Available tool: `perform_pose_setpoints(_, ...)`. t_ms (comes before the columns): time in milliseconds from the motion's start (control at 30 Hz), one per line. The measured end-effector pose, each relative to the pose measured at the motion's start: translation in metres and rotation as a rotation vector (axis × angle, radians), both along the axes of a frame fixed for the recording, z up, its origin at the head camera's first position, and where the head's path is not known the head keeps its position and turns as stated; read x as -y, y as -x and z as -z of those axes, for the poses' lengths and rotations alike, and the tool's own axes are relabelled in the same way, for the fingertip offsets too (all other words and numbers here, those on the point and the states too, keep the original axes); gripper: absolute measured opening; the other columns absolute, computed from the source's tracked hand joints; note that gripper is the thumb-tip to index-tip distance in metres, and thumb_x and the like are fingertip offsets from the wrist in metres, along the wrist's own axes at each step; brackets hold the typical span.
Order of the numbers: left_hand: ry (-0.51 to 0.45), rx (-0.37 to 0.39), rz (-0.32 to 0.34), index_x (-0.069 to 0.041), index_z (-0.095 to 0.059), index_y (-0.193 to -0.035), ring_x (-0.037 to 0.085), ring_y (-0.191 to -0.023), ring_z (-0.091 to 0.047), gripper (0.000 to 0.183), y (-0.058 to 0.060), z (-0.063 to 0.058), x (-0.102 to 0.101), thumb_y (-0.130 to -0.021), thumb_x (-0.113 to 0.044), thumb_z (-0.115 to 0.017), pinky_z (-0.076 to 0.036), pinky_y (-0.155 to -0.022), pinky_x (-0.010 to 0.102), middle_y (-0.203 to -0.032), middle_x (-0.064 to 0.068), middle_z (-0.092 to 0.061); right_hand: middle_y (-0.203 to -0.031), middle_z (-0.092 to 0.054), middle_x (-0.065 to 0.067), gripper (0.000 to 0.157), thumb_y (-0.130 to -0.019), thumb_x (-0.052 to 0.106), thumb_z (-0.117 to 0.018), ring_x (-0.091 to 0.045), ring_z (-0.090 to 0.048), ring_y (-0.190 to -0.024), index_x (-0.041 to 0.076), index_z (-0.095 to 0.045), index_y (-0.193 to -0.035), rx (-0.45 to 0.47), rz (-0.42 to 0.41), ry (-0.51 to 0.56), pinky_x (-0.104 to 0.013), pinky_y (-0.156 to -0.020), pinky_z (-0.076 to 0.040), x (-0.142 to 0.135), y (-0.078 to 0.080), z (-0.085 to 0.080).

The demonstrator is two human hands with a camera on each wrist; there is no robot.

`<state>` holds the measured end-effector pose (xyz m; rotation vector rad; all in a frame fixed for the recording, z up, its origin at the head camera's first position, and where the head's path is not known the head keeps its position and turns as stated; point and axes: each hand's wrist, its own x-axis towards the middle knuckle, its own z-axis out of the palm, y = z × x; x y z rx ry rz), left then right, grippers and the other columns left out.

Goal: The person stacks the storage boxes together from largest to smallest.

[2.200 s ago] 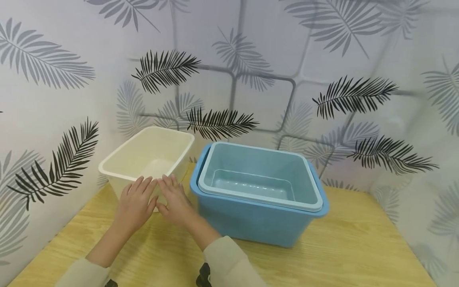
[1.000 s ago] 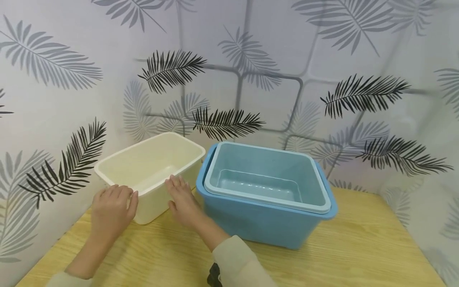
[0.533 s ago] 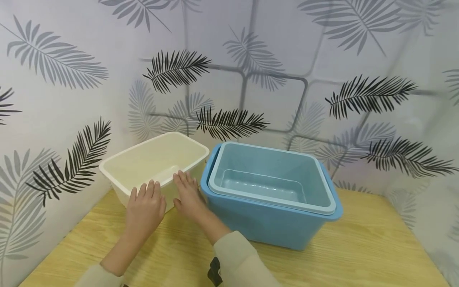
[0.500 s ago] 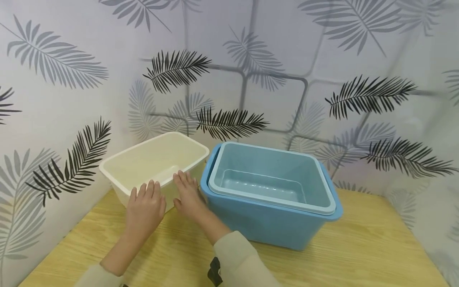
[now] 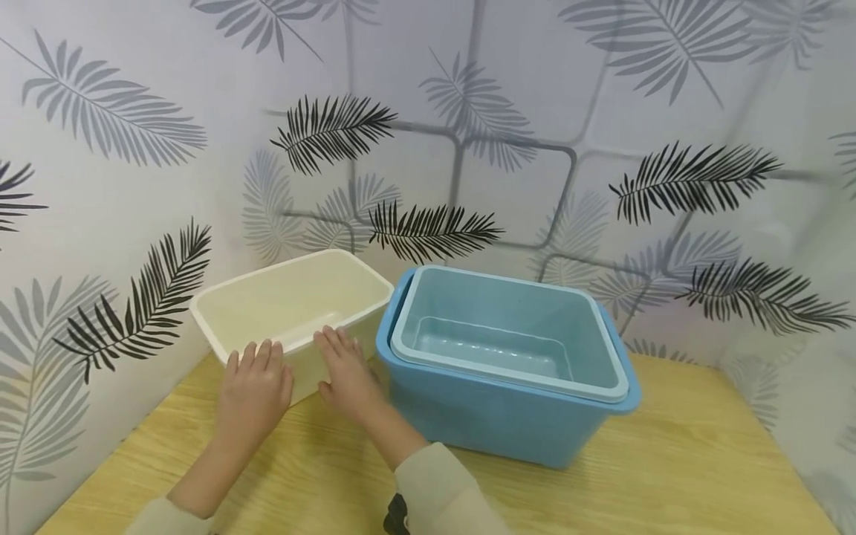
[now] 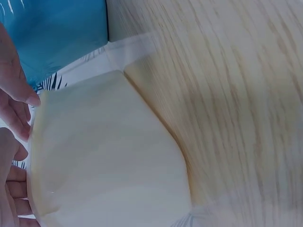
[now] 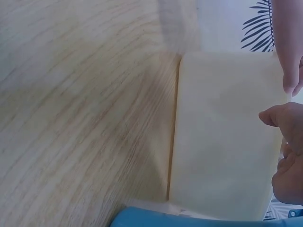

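Observation:
A cream plastic bin (image 5: 294,297) stands on the table at the left, turned at an angle. My left hand (image 5: 254,390) holds its front rim near the left corner, fingers bent over the edge. Farther right along the same rim, my right hand (image 5: 348,375) lays its fingers over the edge. In the right wrist view, the right thumb (image 7: 272,116) lies against the outer wall of the bin. The left wrist view shows the left hand (image 6: 14,189) at the rim too. The fingertips inside the bin are partly hidden.
Right beside the cream bin stands a blue bin (image 5: 488,423) with a lighter blue bin (image 5: 495,331) nested inside it. Both sit on the wood-grain table (image 5: 662,446). A leaf-patterned wall covering (image 5: 508,74) rises behind and at both sides.
The cream bin has turned so that its long side faces more forward, close to the blue bin. My left hand left the rim's middle, reached the left corner, and then shifted along the rim.

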<state>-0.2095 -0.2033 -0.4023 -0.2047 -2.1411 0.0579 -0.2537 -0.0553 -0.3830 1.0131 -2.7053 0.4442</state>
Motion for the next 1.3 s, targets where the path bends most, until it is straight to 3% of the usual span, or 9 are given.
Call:
perform_pose_setpoints(433,-0.041,0.037,-0.065,0.015,-0.062,-0.101,0.046,-0.096,-0.06,0.038,-0.001,0.001,0.009,-0.077,-0.014,-0.058,-0.048,-0.084,0.058,-0.103,0.03,-0.064,-0.149,-0.035,-0.007,0.066,-0.085,0.019,-0.066,-0.023,-0.029,-0.14,0.009,-0.035,-0.142,-0.08,0.013,-0.047,-0.039,-0.114,-0.027,0.01,-0.007,0.003)
perform_pose_setpoints(667,-0.03,0.043,-0.102,0.016,-0.062,-0.1,0.047,-0.095,-0.06,0.038,-0.002,-0.002,0.017,-0.076,-0.014,-0.059,-0.047,-0.082,0.058,-0.102,0.032,-0.064,-0.15,-0.033,-0.008,0.064,-0.086,0.018,-0.063,-0.023,-0.027,-0.141,0.008,-0.034,-0.143,-0.067,-0.003,-0.037,-0.039,-0.114,-0.026,0.012,-0.015,-0.001)
perform_pose_setpoints(800,-0.046,0.02,-0.09,0.016,-0.063,-0.097,0.047,-0.093,-0.06,0.036,-0.003,-0.005,0.019,-0.076,-0.014,-0.057,-0.047,-0.08,0.058,-0.099,0.032,-0.064,-0.152,-0.026,-0.014,0.065,-0.086,0.016,-0.06,-0.029,-0.022,-0.142,0.005,-0.03,-0.144,-0.038,-0.009,0.024,-0.043,-0.115,-0.024,0.006,-0.011,0.0)
perform_pose_setpoints(933,-0.063,0.007,-0.045,0.013,-0.063,-0.099,0.047,-0.094,-0.06,0.036,0.0,-0.004,0.012,-0.077,-0.015,-0.057,-0.047,-0.082,0.058,-0.102,0.032,-0.063,-0.152,-0.023,-0.02,0.067,-0.085,0.012,-0.059,-0.035,-0.018,-0.142,0.0,-0.028,-0.144,-0.019,0.039,0.087,-0.047,-0.114,-0.024,-0.004,0.0,-0.001)
perform_pose_setpoints(1067,-0.014,0.002,-0.014,0.008,-0.063,-0.105,0.048,-0.094,-0.06,0.038,0.004,0.001,0.004,-0.075,-0.017,-0.061,-0.048,-0.081,0.058,-0.104,0.031,-0.064,-0.153,-0.017,-0.021,0.069,-0.085,0.007,-0.058,-0.038,-0.01,-0.143,-0.003,-0.024,-0.144,0.086,0.071,0.167,-0.05,-0.116,-0.016,-0.008,0.008,-0.001)
perform_pose_setpoints(1167,0.006,-0.015,-0.009,0.006,-0.063,-0.106,0.049,-0.093,-0.06,0.04,0.006,0.003,0.004,-0.074,-0.018,-0.061,-0.048,-0.08,0.059,-0.103,0.03,-0.064,-0.154,-0.014,-0.02,0.07,-0.086,0.007,-0.058,-0.037,-0.005,-0.144,-0.003,-0.022,-0.145,0.143,0.082,0.171,-0.049,-0.117,-0.012,-0.007,0.011,0.0)
perform_pose_setpoints(1300,-0.021,-0.026,0.017,0.006,-0.063,-0.106,0.049,-0.094,-0.059,0.04,0.006,0.005,0.009,-0.073,-0.016,-0.062,-0.046,-0.081,0.06,-0.103,0.03,-0.064,-0.155,-0.015,-0.015,0.069,-0.088,0.011,-0.057,-0.032,-0.006,-0.145,0.002,-0.021,-0.146,0.135,0.114,0.097,-0.045,-0.118,-0.013,-0.004,0.011,0.002)
